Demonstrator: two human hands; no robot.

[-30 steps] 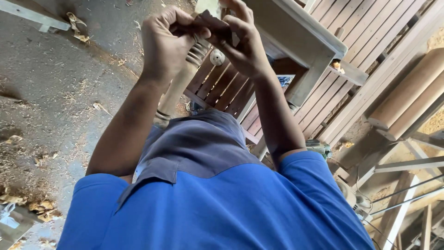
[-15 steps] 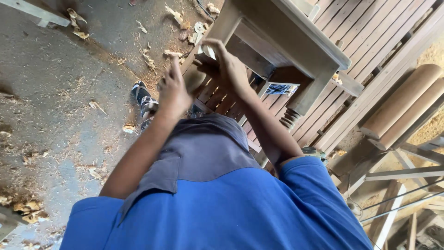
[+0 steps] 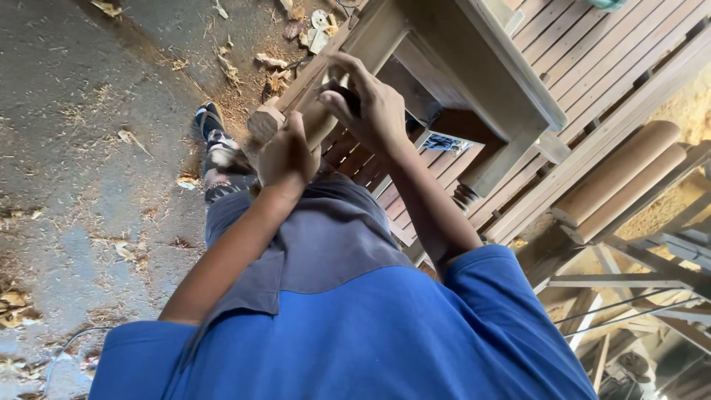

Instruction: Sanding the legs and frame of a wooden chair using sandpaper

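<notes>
Two hands are at work in the single head view, and we take the wooden stool [image 3: 452,81] as our landmark. It lies tipped over, its seat frame toward the slatted panel [image 3: 592,67] on its far side and one leg [image 3: 318,89] pointing out toward the concrete floor [image 3: 96,148].

Our left hand [image 3: 285,155] is closed around that leg near its squared foot, on the floor side of the stool. Our right hand [image 3: 370,104] sits higher on the same leg, closer to the stool's frame, fingers curled and pressed down on a small dark piece [image 3: 346,95], which we judge to be an abrasive sheet or pad; we cannot tell for sure. So both hands are clamped on the leg, just beside each other, the right nearer the frame.

As for progress, we judge the rubbing of this leg to be under way. Its surface looks pale and bare with no finish showing, and we cannot tell how much of it is already smooth. Another turned leg [image 3: 465,194] shows below the frame, untouched by either hand.

Beyond the stool, to its right, two round wooden posts [image 3: 618,178] lie side by side. Wood shavings [image 3: 274,63] are scattered on the floor past the leg's foot, and a sandalled foot [image 3: 215,133] rests near the left hand.
</notes>
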